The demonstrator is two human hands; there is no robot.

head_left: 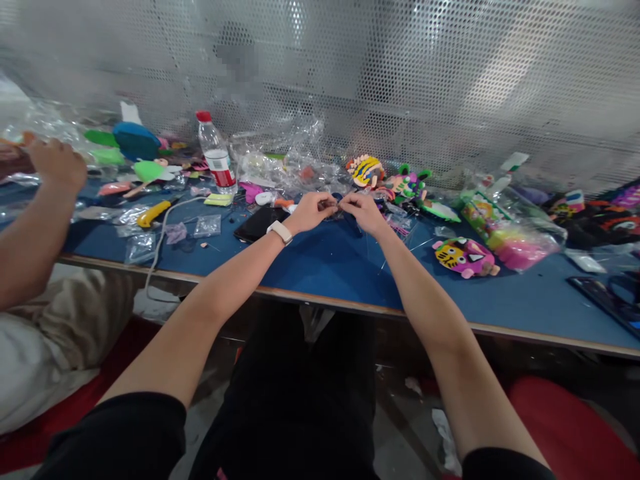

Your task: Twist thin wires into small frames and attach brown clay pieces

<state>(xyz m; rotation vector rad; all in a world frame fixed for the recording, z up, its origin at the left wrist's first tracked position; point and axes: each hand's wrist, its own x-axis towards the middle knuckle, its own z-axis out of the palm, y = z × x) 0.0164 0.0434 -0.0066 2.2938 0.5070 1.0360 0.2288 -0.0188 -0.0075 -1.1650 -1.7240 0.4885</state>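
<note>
My left hand (311,211) and my right hand (364,211) meet over the blue table (325,267), fingertips pinched together on a small dark piece (339,212) between them. What the piece is I cannot tell; it is mostly hidden by my fingers. A pale band sits on my left wrist (280,231). A black phone-like slab (257,223) lies just left of my left hand. Thin clear threads or strips (400,230) lie on the table to the right of my right hand.
A co-worker's arm and hand (55,163) rest on the table at far left. A water bottle (216,155), yellow cutter (153,213), clear bags, colourful felt animal shapes (465,257) and a pink-green packet (505,233) crowd the table. A perforated metal screen stands behind.
</note>
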